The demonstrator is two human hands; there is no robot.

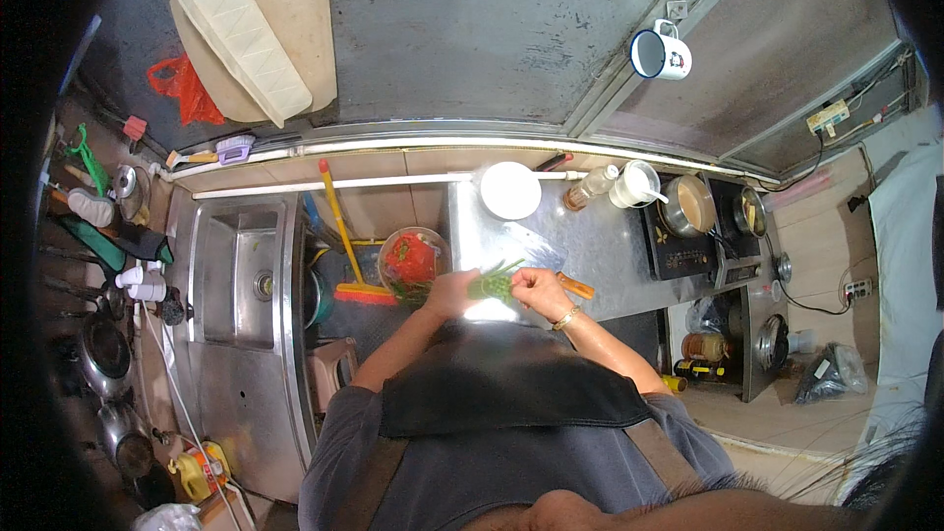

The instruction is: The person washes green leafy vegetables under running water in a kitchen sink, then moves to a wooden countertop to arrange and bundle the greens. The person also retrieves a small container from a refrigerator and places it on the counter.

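My left hand point(451, 290) grips a bunch of thin green stalks point(493, 285), their ends facing right. Long leaves of the bunch hang past the left side of that hand. The fingertips of my right hand point(540, 293) pinch at the stalk ends; what exactly lies between them is too small to tell. Both hands are over the front edge of the steel counter point(605, 251). Behind them a cleaver lies flat, its broad blade point(532, 245) partly covered by the stalks and its wooden handle point(575, 285) beside my right hand. A white round dish point(510, 190) sits farther back.
Left of the counter stands a bin with a red bag point(411, 257), beside a yellow-handled broom point(341, 221). A bottle point(590, 188), a white container point(634, 184) and a pot point(686, 205) on a cooktop point(675, 254) are at right. A steel sink point(240, 273) is far left.
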